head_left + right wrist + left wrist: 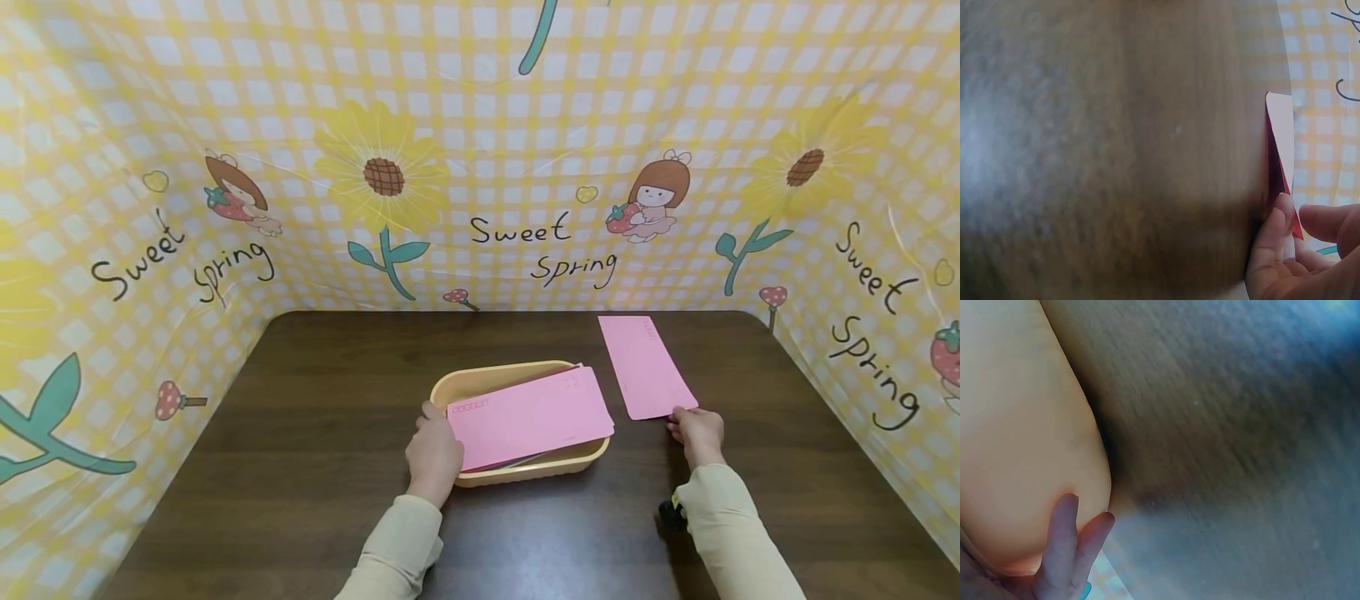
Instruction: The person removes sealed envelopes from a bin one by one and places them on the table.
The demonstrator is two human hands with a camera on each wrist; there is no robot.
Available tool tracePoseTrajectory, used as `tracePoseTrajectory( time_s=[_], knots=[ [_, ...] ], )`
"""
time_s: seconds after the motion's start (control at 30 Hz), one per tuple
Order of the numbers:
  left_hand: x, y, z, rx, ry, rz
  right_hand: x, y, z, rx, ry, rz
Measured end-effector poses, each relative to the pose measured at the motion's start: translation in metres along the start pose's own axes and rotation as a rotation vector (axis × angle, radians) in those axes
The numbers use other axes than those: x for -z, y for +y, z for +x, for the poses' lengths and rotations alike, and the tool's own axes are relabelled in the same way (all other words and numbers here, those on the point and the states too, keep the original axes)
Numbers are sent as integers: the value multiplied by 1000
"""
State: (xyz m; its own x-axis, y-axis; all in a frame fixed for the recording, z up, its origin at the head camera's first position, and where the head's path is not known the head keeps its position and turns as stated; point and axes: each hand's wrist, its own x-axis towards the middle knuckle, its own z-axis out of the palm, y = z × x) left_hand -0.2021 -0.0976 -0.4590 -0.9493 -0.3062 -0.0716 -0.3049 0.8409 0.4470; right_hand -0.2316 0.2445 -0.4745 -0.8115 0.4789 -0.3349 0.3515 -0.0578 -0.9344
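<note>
A yellow plastic basket (536, 475) stands mid-table with pink envelopes (528, 417) lying in it, the top one slanted across the rim. My left hand (435, 454) grips the basket's left end. In the left wrist view, fingers (1060, 534) lie against the outside of the basket wall (1022, 412); the thumb is out of sight there. To the right of the basket, my right hand (699, 433) pinches the near right corner of another pink envelope (645, 367). The right wrist view shows this envelope (1282, 134) edge-on, between thumb and fingers.
The dark wood-grain table (315, 433) meets a yellow checked cloth (480, 167) at the back and sides. Other papers show under the top envelope in the basket, mostly hidden. A small black object (672, 515) is by the right sleeve.
</note>
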Motion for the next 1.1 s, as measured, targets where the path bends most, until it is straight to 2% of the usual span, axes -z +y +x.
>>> tracePoseTrajectory(
  time_s=[0.1, 0.37, 0.73, 1.1],
  knots=[
    [0, 0, 0, 2, -1, 4, 1, 1, 0, 22, -8, -44],
    [1, 0, -1, 8, -7, -2, 3, 2, 1, 13, -71, -96],
    [3, 1, -2, -3, 1, -11, -3, 0, 0, 1, -124, -90],
    [2, 1, -2, -7, 16, -6, -7, -3, -4, 28, -189, -186]
  ],
)
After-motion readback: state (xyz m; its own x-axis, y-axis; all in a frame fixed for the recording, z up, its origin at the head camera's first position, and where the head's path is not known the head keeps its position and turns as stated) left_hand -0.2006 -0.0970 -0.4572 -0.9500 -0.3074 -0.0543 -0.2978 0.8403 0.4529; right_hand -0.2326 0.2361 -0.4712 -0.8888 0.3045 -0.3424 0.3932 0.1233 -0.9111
